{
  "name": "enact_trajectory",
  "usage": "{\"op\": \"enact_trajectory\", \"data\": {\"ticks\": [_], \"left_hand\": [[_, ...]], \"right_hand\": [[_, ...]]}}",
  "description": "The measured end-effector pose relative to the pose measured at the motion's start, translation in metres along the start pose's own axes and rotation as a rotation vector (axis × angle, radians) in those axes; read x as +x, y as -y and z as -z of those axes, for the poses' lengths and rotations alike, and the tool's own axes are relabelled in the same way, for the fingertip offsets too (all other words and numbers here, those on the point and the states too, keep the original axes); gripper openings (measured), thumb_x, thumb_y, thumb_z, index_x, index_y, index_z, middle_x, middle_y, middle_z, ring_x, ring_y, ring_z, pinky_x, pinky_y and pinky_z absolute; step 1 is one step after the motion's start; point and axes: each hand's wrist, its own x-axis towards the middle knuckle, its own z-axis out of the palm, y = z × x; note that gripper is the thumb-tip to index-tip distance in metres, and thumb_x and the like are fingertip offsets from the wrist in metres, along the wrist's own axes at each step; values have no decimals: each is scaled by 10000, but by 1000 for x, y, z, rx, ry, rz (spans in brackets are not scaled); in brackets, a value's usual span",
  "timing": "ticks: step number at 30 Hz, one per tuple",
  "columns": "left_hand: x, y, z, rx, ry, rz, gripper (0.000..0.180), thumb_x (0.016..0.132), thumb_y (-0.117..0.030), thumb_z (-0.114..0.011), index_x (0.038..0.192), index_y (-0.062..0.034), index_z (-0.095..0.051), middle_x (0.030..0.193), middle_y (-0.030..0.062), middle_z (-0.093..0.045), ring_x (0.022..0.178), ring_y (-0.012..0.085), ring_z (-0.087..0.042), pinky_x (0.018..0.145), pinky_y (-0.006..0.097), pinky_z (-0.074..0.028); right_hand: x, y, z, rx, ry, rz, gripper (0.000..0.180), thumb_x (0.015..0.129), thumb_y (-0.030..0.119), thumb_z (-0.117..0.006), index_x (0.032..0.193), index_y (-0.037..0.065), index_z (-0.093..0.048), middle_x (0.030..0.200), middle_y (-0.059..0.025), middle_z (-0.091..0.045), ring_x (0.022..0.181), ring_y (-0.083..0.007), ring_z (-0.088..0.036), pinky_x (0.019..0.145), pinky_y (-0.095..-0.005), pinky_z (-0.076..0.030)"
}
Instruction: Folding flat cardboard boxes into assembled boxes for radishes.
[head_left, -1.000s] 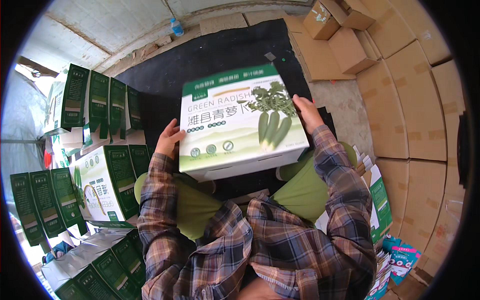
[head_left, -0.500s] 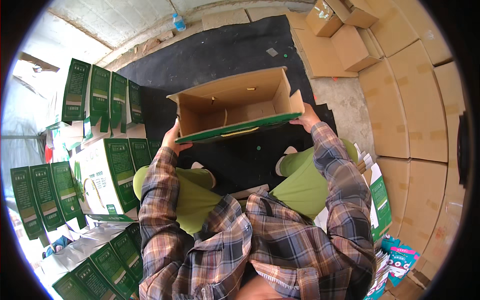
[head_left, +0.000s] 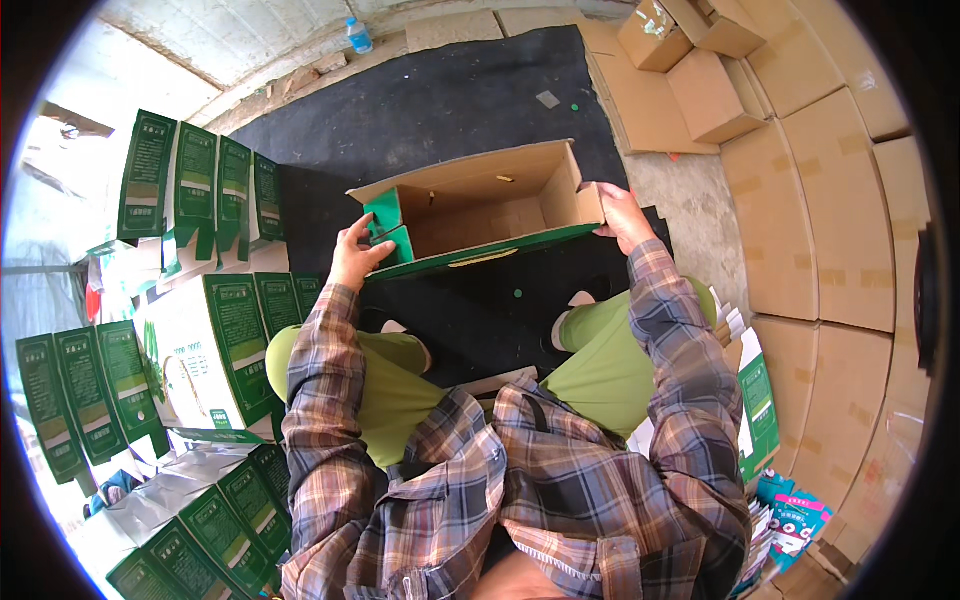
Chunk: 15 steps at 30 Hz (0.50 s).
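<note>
Black mat (head_left: 460,95) below fingers; green flaps (head_left: 383,205) now in, brown cardboard box (head_left: 480,222) kinda part-covered; left hand (head_left: 352,256) splayed, right hand (head_left: 627,220) pinching box.

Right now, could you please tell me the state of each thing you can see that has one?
Held box: open
Its left green flap: bent over the opening
Its right flap: not folded in
Left hand: thumb and fingers apart, on the green flap
Right hand: gripping the box's right end
Green-and-white cartons: stacked
Large brown cartons: stacked, taped
Small brown carton: open
Blue bottle: upright
Black mat: spread out
</note>
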Motion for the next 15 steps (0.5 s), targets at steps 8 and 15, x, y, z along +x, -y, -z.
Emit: {"op": "enact_trajectory", "data": {"ticks": [8,15], "left_hand": [[1,-2,5,51,156,-62,840,636,-283,-841,1344,-73,-439,1249,130,-388,903,178,-527,814,319,-501],[-3,-21,4,108,268,-51,871,648,-346,-826,1364,-78,-409,1359,149,-346,1146,271,-468,931,373,-450]], "right_hand": [[-13,8,9,20,189,167,566,815,291,-673,1313,106,-478,1167,-9,-581,981,-83,-530,805,-279,-427],[15,-7,8,-72,148,274,485,835,307,-654,1253,89,-539,1140,-39,-592,993,-117,-539,808,-280,-425]]}}
